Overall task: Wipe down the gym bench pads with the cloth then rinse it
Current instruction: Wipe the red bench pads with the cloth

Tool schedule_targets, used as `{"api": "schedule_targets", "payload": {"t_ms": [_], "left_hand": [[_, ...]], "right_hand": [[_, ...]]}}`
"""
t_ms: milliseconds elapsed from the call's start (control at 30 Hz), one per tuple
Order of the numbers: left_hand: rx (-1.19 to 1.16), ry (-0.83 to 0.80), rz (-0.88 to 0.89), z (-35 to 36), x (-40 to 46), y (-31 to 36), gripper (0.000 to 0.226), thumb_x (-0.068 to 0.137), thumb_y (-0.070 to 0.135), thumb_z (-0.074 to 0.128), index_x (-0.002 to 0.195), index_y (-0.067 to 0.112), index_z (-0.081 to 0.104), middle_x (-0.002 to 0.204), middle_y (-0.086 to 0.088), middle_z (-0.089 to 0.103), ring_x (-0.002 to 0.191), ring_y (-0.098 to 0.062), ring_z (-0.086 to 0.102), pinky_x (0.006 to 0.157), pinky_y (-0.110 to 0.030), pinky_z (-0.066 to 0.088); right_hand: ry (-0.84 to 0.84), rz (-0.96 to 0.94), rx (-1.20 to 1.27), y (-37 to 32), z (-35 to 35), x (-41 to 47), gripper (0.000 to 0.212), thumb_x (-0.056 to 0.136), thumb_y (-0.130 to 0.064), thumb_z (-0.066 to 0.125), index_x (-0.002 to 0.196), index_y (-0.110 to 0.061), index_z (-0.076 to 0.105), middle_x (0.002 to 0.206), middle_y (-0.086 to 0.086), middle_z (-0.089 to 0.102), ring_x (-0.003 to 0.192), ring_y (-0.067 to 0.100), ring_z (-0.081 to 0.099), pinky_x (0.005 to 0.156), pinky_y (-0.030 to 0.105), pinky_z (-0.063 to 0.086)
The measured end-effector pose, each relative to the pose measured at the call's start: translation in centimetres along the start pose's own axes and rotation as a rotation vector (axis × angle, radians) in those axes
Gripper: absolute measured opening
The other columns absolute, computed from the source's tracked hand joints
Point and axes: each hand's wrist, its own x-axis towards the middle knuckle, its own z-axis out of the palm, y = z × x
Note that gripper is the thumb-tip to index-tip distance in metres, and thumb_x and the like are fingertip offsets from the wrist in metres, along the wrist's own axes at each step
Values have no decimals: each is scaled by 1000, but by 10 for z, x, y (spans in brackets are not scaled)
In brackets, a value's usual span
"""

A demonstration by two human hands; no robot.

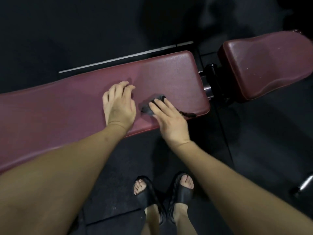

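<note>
A long maroon bench pad (169, 77) runs across the view from the left edge to the middle right. A small dark grey cloth (149, 108) lies bunched on it near the front edge. My right hand (167, 119) presses on the cloth with straight fingers, and a dark strip of the cloth (188, 114) trails out to the right of the hand. My left hand (119, 103) rests on the pad just left of the cloth, fingers loosely bent and holding nothing. A second, shorter maroon pad (271, 65) sits to the right, across a gap.
A black metal hinge and frame (211, 77) joins the two pads. A thin metal strip (125, 56) lies on the dark floor behind the bench. My feet in black sandals (162, 194) stand on the black floor mat in front. A chrome bar end (304, 184) shows at the right edge.
</note>
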Motion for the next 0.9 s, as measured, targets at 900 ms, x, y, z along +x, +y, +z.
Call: {"api": "schedule_targets", "payload": {"t_ms": [900], "left_hand": [[0, -364, 65, -28, -56, 29, 47, 96, 16, 52, 143, 16, 54, 154, -3, 46, 146, -23, 36, 120, -42, 30]], "right_hand": [[-173, 454, -59, 85, -82, -25, 46, 100, -7, 63, 144, -21, 60, 150, 1, 56, 137, 29, 51, 116, 28, 35]]}}
